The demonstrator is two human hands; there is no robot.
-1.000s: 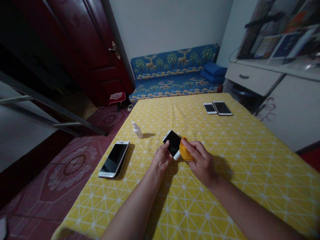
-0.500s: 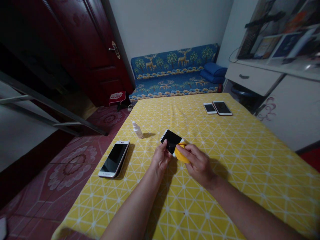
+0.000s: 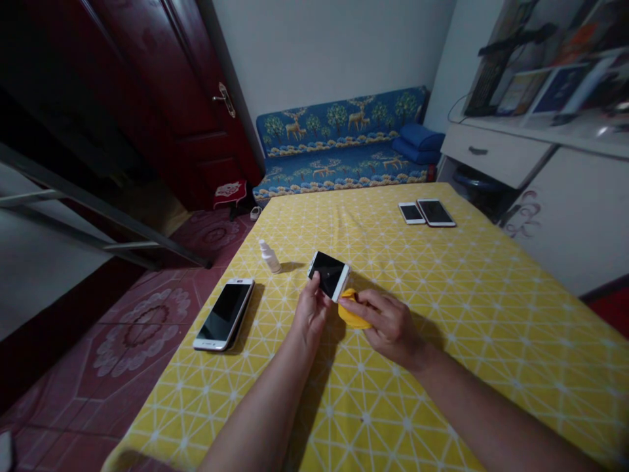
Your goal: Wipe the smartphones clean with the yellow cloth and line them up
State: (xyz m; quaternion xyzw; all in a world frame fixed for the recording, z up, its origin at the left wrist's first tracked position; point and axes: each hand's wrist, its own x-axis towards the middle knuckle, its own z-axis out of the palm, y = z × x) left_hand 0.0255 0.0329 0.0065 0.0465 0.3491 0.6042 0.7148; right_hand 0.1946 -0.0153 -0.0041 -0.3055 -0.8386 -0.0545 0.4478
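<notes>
While the left grip (image 3: 311,311) pinches a phone (image 3: 334,272), the right grip (image 3: 391,322) pinches orange-yellow cloth (image 3: 351,316). A blue sofa (image 3: 339,162) stands beyond the yellow-patterned counter (image 3: 452,288)

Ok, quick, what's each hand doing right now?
Left hand: closed, holding a white phone.
Right hand: closed, holding a yellow cloth.

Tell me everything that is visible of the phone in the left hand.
The phone is a flat slab with rounded corners, a dark screen and white ends; it looks like glass and plastic. It is held screen up, turned askew, above the tablecloth. The left hand grips its near left side, thumb over the screen. A yellow cloth in the right hand is at its near right corner; contact is unclear. Its back is hidden.
</notes>
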